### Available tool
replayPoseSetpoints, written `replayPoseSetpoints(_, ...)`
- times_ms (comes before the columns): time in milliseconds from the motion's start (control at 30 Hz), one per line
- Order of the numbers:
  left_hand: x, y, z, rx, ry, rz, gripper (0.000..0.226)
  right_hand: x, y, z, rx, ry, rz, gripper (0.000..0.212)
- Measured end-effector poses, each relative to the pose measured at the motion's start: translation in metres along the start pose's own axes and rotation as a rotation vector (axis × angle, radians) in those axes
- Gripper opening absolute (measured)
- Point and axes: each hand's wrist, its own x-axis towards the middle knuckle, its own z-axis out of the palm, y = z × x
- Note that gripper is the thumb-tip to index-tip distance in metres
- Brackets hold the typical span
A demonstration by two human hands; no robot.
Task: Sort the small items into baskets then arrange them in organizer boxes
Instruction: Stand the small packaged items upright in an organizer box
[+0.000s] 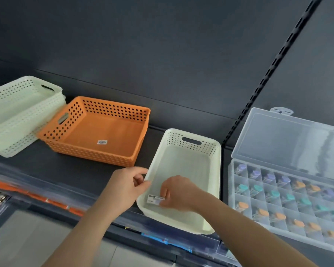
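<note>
I see cream perforated plastic basket [216,170] at front edge of dark shelf [66,166], white label sticker [152,199] on its floor. My left grip [123,187] pinches left rim; right grip [178,193] inside, fingers curled, pinching sticker.

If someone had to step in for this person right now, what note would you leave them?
Left-hand grip: pinches the near-left rim of the near white basket.
Right-hand grip: inside that basket, fingers curled at its label; I cannot tell whether it holds the label.
Orange basket: holds only a sticker. White basket stack: far left.
Organizer box: on the right, lid open, coloured items in its compartments.
Done: the box looks largely filled.
Left: probably just tidying; no items show in the baskets.
</note>
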Motion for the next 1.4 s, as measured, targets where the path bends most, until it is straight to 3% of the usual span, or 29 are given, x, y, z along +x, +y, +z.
replayPoseSetpoints(167, 0.006, 0.006, 0.002, 0.092, -0.006, 0.081, 0.036, -0.01, 0.017, 0.0, 0.065, 0.112, 0.082, 0.016)
replayPoseSetpoints(300, 0.018, 0.028, 0.014, 0.187, 0.065, 0.224, 0.045, -0.047, 0.046, -0.014, 0.301, 0.356, 0.09, 0.008)
replayPoseSetpoints(467, 0.022, 0.086, 0.065, 0.146, -0.054, 0.341, 0.044, -0.108, 0.09, -0.027, 0.521, 0.663, 0.192, 0.009)
replayPoseSetpoints(600, 0.017, 0.133, 0.112, 0.145, -0.124, 0.457, 0.042, -0.158, 0.135, -0.021, 0.587, 0.77, 0.329, 0.011)
replayPoseSetpoints(800, 0.002, 0.193, 0.188, 0.266, -0.321, 0.602, 0.041, -0.238, 0.212, -0.005, 0.534, 0.803, 0.536, 0.013)
replayPoseSetpoints(1000, -0.004, 0.224, 0.246, 0.399, -0.348, 0.629, 0.044, -0.311, 0.284, 0.011, 0.419, 0.829, 0.689, 0.014)
replayPoseSetpoints(1400, -0.011, 0.234, 0.273, 0.42, -0.31, 0.502, 0.049, -0.322, 0.328, 0.04, 0.265, 0.514, 0.65, 0.018)
